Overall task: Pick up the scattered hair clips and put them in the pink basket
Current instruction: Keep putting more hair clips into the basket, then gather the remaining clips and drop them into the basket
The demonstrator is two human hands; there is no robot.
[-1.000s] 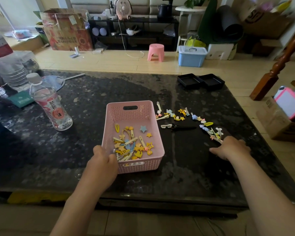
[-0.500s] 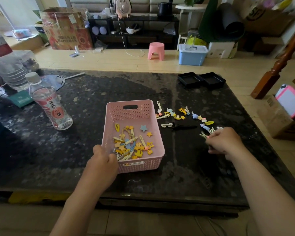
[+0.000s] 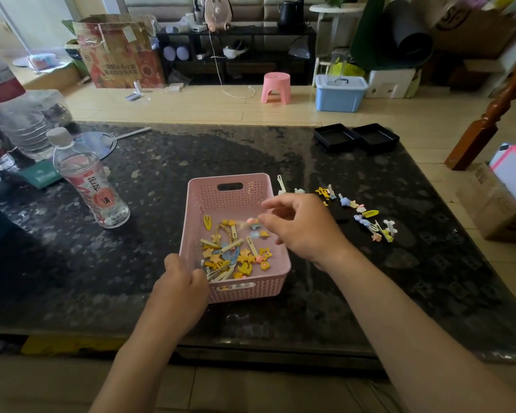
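Note:
The pink basket (image 3: 230, 195) stands mid-table on the dark marble top, with several yellow, blue and pink hair clips (image 3: 236, 254) piled in its near half. My left hand (image 3: 181, 289) grips the basket's near left corner. My right hand (image 3: 303, 226) hovers over the basket's right rim, fingers loosely apart, with a blurred pink and blue clip (image 3: 252, 223) at the fingertips; I cannot tell if it is still pinched. More scattered clips (image 3: 367, 217) lie in a curved row on the table to the right of the basket, some hidden behind my right hand.
A clear drink bottle (image 3: 91, 186) stands left of the basket, larger bottles (image 3: 15, 114) at the far left. Two black trays (image 3: 355, 137) sit at the table's far right corner. A cardboard box (image 3: 495, 204) stands off the right edge.
My right hand closed on clips at the right end of the row, then swung left over the basket. The left hand stayed on the basket corner.

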